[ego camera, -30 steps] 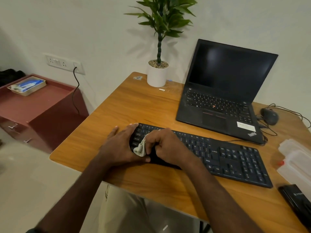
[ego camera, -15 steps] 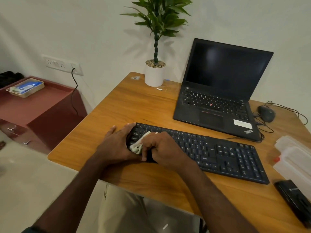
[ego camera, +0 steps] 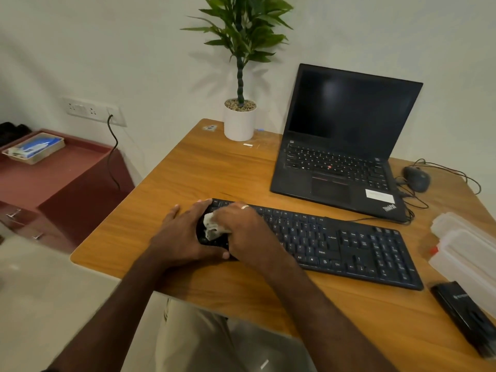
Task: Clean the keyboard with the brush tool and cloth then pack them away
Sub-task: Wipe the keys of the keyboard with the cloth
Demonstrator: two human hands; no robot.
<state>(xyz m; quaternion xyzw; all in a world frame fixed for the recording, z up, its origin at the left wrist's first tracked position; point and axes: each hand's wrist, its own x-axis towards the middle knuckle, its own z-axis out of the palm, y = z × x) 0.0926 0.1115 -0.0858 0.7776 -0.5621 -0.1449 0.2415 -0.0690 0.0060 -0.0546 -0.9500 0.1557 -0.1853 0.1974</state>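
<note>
— Head view first, from the far left: what's on that maroon cabinet (ego camera: 53, 167)?

— A shallow tray (ego camera: 35, 149) with something blue in it, and a cable hanging from the wall socket (ego camera: 92, 111). Nothing to do with the job, I'd say.

— And at the desk (ego camera: 188, 178)?

— The left hand (ego camera: 182, 234) lies over the left end of the black keyboard (ego camera: 335, 245), fingers curled over its end, steadying it. The right hand (ego camera: 247, 226) is bunched around a pale, crumpled cloth (ego camera: 213, 228), pressing it onto the leftmost keys.

— Any advice for the wiping?

— Short strokes along the rows, I'd think. Those keys are low, matte plastic with gaps between; soft fabric catches if dragged across. The left hand's bracing should stop the board sliding on the smooth wood grain.

— Further right?

— A potted plant (ego camera: 239, 119), an open laptop (ego camera: 341, 146), a mouse (ego camera: 416, 178), translucent plastic cases (ego camera: 467, 245) and a slim black box (ego camera: 464, 315). I can't pick out the brush.
</note>
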